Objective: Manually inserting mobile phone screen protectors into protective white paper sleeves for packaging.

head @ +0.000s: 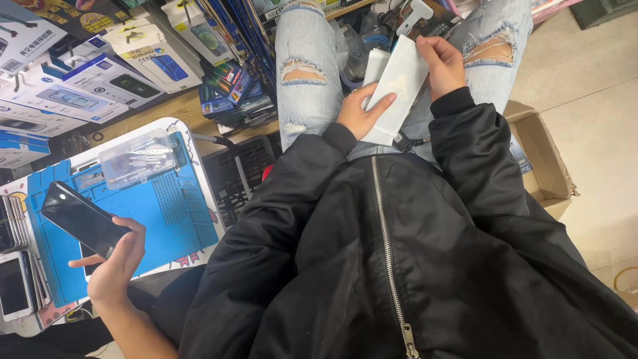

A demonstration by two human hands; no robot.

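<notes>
Holding a flat white paper sleeve (397, 86) over the lap in the upper middle of the frame, the person's left hand (362, 113) supports its lower edge, thumb pressed on the front and the other fingers hidden behind it. The right hand (442, 63) pinches the sleeve's upper right corner between thumb and fingertips. The sleeve tilts diagonally above the torn light-blue jeans (302, 73) and the black zipped jacket (392, 252).

At the lower left of the frame another person's hand (116, 262) grips a dark glossy phone (83, 218) above a blue work mat (169, 209), where a clear plastic case (136, 158) sits. Printed accessory boxes (100, 83) crowd the upper left, and an open cardboard box (541, 163) stands at the right edge.

The sleeve looks thin and slick, so, in my judgement, an uneven pull at the corner could tear it crookedly, or whatever it carries could slide out and drop among the clutter between the knees, since only the lap lies beneath it.
</notes>
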